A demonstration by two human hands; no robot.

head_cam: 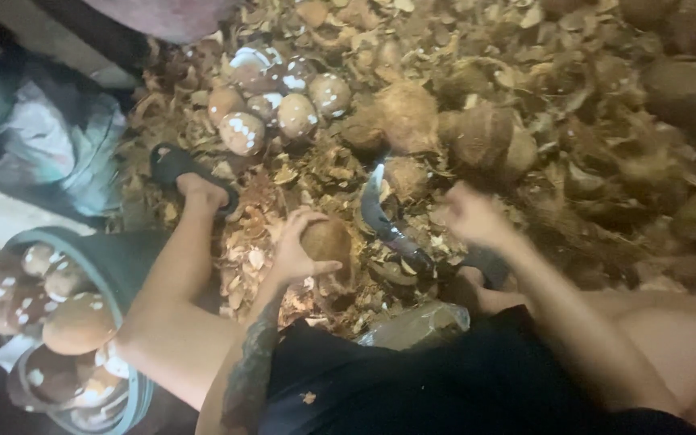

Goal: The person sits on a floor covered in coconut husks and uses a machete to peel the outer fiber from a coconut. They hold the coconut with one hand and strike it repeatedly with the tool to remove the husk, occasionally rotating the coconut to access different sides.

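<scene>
Gripping a brown coconut [328, 242] in our closed left hand [296, 250], we keep it just left of the curved blade [380, 213]; our right hand [473, 216], blurred, grip unclear, hovers right of the blade.

Dim warm light, soft motion blur

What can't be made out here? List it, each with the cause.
Head view:
- Right hand: motion-blurred, its grip can't be told.
- Coconut: near side covered by left hand.
- Curved blade: handle end lost in blur and husk.
- Tub: cut by left edge.
</scene>
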